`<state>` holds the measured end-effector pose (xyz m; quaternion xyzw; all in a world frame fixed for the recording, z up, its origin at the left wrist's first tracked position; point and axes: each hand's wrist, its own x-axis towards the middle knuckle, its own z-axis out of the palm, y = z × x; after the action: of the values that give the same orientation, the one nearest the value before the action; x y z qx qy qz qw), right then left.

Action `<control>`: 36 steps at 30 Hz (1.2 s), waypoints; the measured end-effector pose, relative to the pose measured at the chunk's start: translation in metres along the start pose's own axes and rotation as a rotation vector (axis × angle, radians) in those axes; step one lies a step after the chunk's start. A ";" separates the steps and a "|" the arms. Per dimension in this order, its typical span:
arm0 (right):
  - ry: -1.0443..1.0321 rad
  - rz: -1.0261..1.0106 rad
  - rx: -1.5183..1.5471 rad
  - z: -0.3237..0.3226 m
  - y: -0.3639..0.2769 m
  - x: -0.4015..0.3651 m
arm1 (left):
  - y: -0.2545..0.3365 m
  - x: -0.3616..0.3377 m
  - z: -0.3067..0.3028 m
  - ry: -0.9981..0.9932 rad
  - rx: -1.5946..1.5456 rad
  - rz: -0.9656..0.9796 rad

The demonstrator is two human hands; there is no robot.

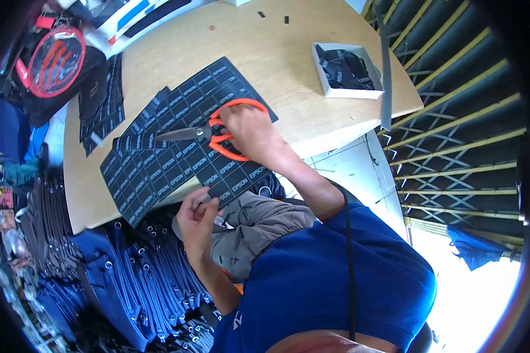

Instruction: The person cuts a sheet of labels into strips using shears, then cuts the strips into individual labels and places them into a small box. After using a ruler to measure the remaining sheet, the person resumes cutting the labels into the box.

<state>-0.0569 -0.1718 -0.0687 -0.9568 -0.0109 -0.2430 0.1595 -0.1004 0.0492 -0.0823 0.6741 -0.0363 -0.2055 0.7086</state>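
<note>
The table is the largest thing, and the black sheet with white EPSON print lies flat on its near side. At the sheet's lower edge, a part seems to reach past the table, towards my lap. I judge this sheet to be light, thin and easy to bend, so it can slide or curl if I take it by only 1 corner. Better is to press it with a flat palm on the wide part, away from the blades.

Near its left side are black strips, and on the far right is a white box with black pieces inside.

My right hand is closed around the orange handles of the scissors, which are above the sheet. Their blades look nearly together and point to the left. They must be stiff and heavier than the sheet; the handles are the safe place to hold, because the points are sharp.

My left hand is half open, with fingers loosely bent, and I see nothing in it. Its thumb is near the sheet's lower edge, but I cannot tell if it touches.

The smallest things are 2 dark scraps at the far edge.
</note>
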 end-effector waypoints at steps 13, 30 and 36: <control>-0.019 0.119 -0.027 0.003 -0.010 0.001 | 0.095 0.032 0.175 -0.362 0.699 1.003; -0.209 0.120 0.027 -0.002 0.008 0.013 | 0.105 0.114 0.252 -0.332 1.197 1.399; -0.118 0.005 0.114 0.000 0.016 0.008 | 0.184 0.124 0.140 -0.055 1.277 1.357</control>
<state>-0.0480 -0.1872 -0.0696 -0.9588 -0.0314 -0.1850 0.2133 0.0115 -0.1232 0.0809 0.7654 -0.5455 0.2955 0.1711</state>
